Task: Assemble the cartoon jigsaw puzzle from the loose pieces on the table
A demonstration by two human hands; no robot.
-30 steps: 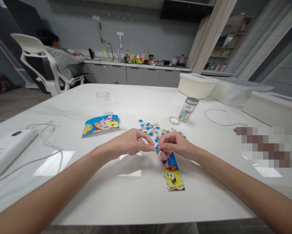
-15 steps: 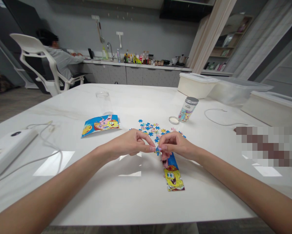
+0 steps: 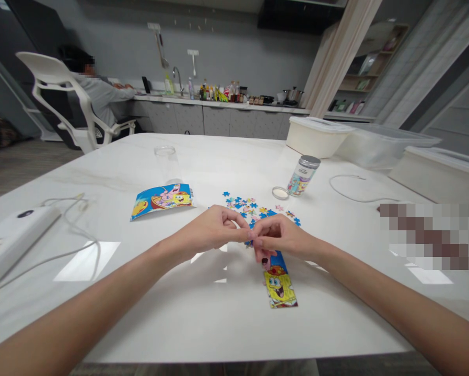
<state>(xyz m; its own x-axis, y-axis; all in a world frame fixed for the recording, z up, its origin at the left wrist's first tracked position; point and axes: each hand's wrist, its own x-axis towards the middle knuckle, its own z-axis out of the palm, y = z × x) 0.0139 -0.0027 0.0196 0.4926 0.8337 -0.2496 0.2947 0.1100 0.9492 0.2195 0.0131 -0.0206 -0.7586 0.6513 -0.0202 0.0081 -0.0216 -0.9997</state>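
My left hand and my right hand meet fingertip to fingertip over the white table. Both are pinched on a small puzzle piece, mostly hidden by the fingers, right at the top end of an assembled puzzle strip with a yellow cartoon figure. Loose blue and pink puzzle pieces lie scattered just beyond my hands.
A picture card lies left of the pieces, a clear glass behind it. A printed tin and its lid stand at right, plastic boxes further back. A white device with cables lies far left. A person sits at the counter.
My two hands have closed in on each other, so the piece between the fingertips shows less. Everything else stays put.
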